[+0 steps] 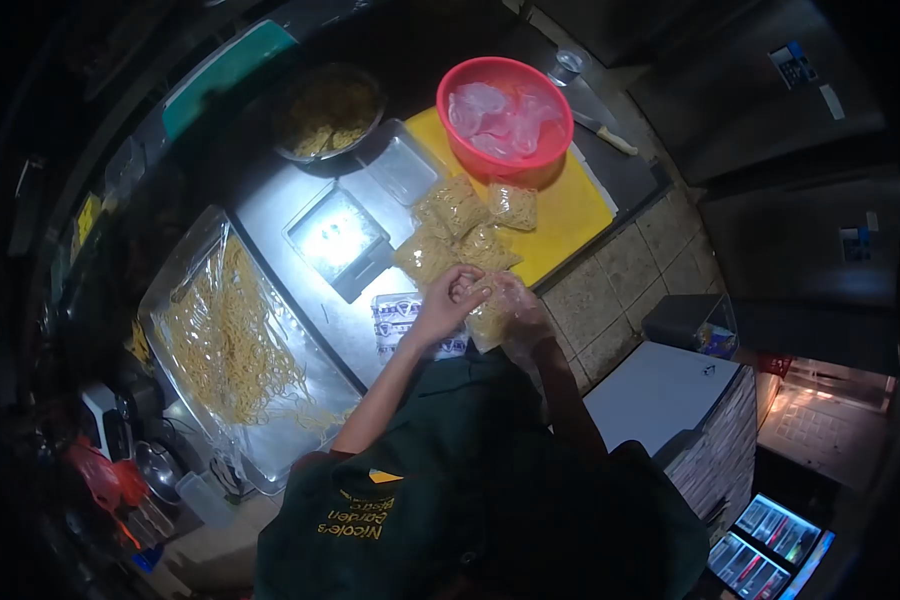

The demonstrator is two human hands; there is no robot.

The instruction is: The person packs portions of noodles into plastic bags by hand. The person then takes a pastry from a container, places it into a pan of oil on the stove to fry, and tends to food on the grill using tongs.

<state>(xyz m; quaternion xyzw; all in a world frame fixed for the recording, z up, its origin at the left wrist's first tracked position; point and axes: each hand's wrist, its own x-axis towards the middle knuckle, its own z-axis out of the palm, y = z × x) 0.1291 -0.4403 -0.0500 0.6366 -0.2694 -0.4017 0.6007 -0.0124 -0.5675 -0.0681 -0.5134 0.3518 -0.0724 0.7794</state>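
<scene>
My left hand (pixel 454 304) pinches the upper part of a clear plastic bag (pixel 488 326) with pale yellow food in it, close to my body. On the bag's other side, my right hand (pixel 518 305), which looks covered by a thin clear plastic glove, is closed on the same bag. Just beyond my hands, several filled clear bags (pixel 457 207) lie in a group, partly on a yellow cutting board (pixel 577 200). A white packet with blue print (pixel 397 318) lies beside my left wrist.
A tray of noodles (pixel 225 340) under clear plastic is at left. A brightly lit scale (pixel 337 235), a clear container (pixel 402 162) and a bowl of food (pixel 330 115) stand beyond. A red basin (pixel 505 165) holds clear plastic; a knife (pixel 610 136) lies near the table's right edge.
</scene>
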